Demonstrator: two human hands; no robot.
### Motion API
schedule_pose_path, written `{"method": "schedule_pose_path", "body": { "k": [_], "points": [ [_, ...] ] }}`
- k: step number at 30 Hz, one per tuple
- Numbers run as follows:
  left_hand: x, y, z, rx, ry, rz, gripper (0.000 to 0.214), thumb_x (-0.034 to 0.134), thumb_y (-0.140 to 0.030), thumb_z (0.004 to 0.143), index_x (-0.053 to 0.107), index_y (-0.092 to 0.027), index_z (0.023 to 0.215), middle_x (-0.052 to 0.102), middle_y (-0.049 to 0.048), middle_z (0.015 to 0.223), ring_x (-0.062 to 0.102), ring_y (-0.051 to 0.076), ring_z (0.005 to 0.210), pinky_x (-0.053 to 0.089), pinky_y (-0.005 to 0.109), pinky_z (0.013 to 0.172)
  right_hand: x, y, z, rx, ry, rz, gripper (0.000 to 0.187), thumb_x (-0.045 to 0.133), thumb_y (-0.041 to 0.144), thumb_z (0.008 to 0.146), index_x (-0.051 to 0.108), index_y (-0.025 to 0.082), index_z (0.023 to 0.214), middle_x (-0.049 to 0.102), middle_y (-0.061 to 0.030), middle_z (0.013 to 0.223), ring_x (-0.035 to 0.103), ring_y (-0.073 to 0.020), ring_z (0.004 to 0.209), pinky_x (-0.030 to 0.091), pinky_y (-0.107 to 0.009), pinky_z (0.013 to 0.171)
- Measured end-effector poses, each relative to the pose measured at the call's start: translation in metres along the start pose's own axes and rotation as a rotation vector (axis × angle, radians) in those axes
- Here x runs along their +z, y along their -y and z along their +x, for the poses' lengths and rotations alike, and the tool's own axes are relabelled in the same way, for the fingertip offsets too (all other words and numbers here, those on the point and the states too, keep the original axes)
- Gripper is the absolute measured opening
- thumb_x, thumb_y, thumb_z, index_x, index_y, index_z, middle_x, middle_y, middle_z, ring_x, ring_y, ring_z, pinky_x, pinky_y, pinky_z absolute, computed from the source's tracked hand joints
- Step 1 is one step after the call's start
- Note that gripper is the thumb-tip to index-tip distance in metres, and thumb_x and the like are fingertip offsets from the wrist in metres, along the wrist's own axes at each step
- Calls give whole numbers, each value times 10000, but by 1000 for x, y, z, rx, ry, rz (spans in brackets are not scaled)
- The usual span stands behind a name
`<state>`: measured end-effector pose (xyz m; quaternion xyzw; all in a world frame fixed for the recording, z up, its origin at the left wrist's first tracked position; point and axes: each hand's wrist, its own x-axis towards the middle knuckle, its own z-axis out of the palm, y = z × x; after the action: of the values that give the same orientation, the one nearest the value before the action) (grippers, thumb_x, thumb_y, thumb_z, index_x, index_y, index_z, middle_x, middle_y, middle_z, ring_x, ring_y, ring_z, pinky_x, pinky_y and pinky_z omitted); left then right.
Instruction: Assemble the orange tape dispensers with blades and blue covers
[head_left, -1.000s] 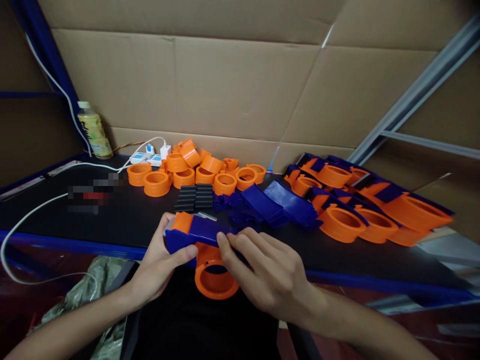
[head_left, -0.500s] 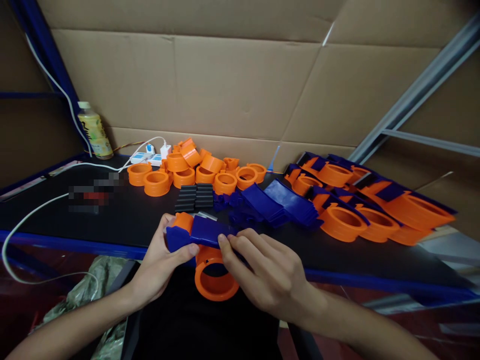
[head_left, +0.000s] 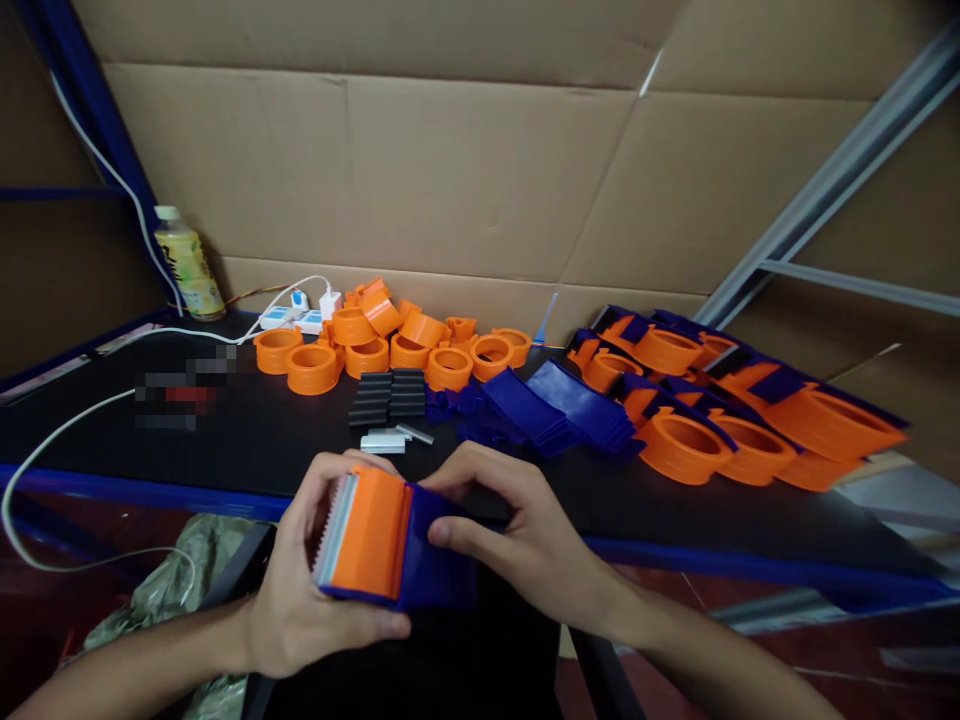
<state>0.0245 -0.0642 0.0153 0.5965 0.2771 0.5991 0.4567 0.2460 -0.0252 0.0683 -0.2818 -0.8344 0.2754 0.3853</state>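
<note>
Both hands hold one orange and blue tape dispenser (head_left: 375, 535) in front of the table edge. Its toothed metal blade faces left, along the orange end. My left hand (head_left: 289, 590) wraps around that blade end, with the thumb below. My right hand (head_left: 517, 540) grips the blue plate (head_left: 431, 560), thumb on top and fingers behind it. The orange ring of this dispenser is turned out of sight. Just beyond my hands, several small metal strips (head_left: 384, 442) lie on the black table (head_left: 247, 450).
Orange ring parts (head_left: 313, 368) are heaped at the back. Black ribbed pieces (head_left: 388, 398) and stacked blue plates (head_left: 529, 408) lie mid-table. Assembled dispensers (head_left: 690, 445) are piled at right. A bottle (head_left: 189, 265), a power strip (head_left: 292, 318) and a white cable (head_left: 71, 415) are at left.
The dispenser has been turned over in my hands, so its toothed blade and orange end now show and its ring does not. My right hand has shifted its hold on the blue plate.
</note>
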Motion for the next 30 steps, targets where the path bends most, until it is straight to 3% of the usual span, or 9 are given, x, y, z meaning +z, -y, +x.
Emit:
{"method": "schedule_pose_path", "body": {
  "k": [4,9,12,15,17,20,22,26,30],
  "points": [
    [2,-4,1,151,138,-7,749,932,-188,557,610,-285,1226,638,110,1132,602,361,1077,446,585,1035,13,-5,-7,79,-72,324,248,799,380,812,672,167,816,639,-4,810,615,-121,751,522,-240,679],
    [1,-4,5,170,203,-9,744,928,-153,557,657,-270,1239,670,136,1130,621,382,1080,426,629,1057,17,-10,-9,141,-43,486,342,817,439,777,613,167,733,609,12,751,609,-115,699,545,-265,688],
    [1,-3,5,145,176,7,759,946,-147,523,655,-286,1210,637,141,1270,591,412,1181,422,611,1068,16,-11,-10,78,-82,335,254,785,371,829,655,164,758,647,-15,791,626,-124,725,544,-270,697],
    [1,1,1,26,87,-75,701,936,-189,574,622,-290,1193,623,133,1338,564,421,1252,431,583,1070,14,-7,-15,-67,-171,12,109,697,277,910,739,182,943,696,-69,952,660,-162,871,559,-300,759],
    [0,6,0,-87,19,-211,619,889,-245,669,595,-272,1213,633,140,1330,562,423,1266,466,570,1043,13,-2,-20,-198,-215,-209,258,678,300,921,721,185,1148,691,-111,1094,655,-204,1005,566,-361,857],
    [-2,14,1,-118,-110,-342,549,797,-267,788,556,-258,1281,627,147,1354,561,403,1283,482,549,1039,11,5,-27,-340,-245,-486,494,733,407,870,657,160,1291,672,-149,1166,643,-250,1060,568,-413,901],
    [-2,19,4,-167,-155,-374,533,761,-284,833,544,-259,1319,628,145,1359,550,384,1305,467,538,1063,8,8,-27,-377,-210,-603,452,733,331,877,659,160,1288,685,-135,1117,657,-233,1017,583,-380,869],
    [-2,24,9,-185,-60,-400,599,835,-350,768,579,-290,1306,602,122,1401,518,381,1342,447,557,1086,-9,9,-16,-380,-168,-640,388,623,115,914,664,191,1293,698,-95,1039,672,-173,914,591,-296,781],
    [-2,24,17,-111,29,-396,661,868,-347,730,583,-331,1327,564,95,1447,454,367,1395,393,592,1131,-57,-1,9,-209,-200,-587,273,670,206,915,736,240,1178,721,-55,964,677,-159,836,563,-279,725]
  ]
}}
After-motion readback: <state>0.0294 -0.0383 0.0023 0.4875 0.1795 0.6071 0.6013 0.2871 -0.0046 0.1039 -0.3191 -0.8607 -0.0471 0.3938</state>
